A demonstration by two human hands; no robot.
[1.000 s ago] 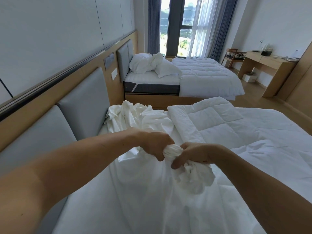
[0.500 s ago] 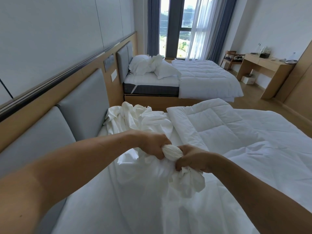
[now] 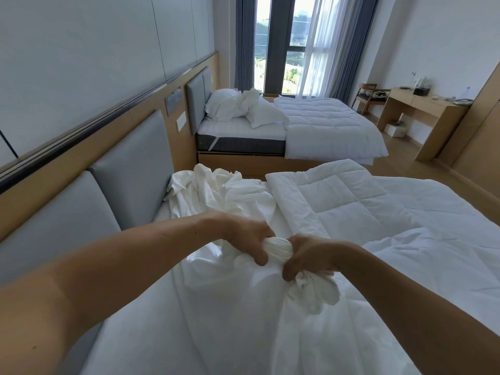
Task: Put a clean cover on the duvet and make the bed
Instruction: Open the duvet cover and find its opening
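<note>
Barely shifted, left hand (image 3: 247,240) and right hand (image 3: 311,255) grip twisted duvet cover (image 3: 278,249).

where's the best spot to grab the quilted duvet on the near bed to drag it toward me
Take the quilted duvet at its thick doubled edge facing the headboard, probably the corner beside the crumpled fabric. Come from the head end, under the fold: it stands proud of the mattress and offers a lip.

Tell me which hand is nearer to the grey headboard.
Left. The left hand grips the bunched cover on the side toward the headboard; the right hand grips the same bunch farther from it, toward the duvet.
</note>
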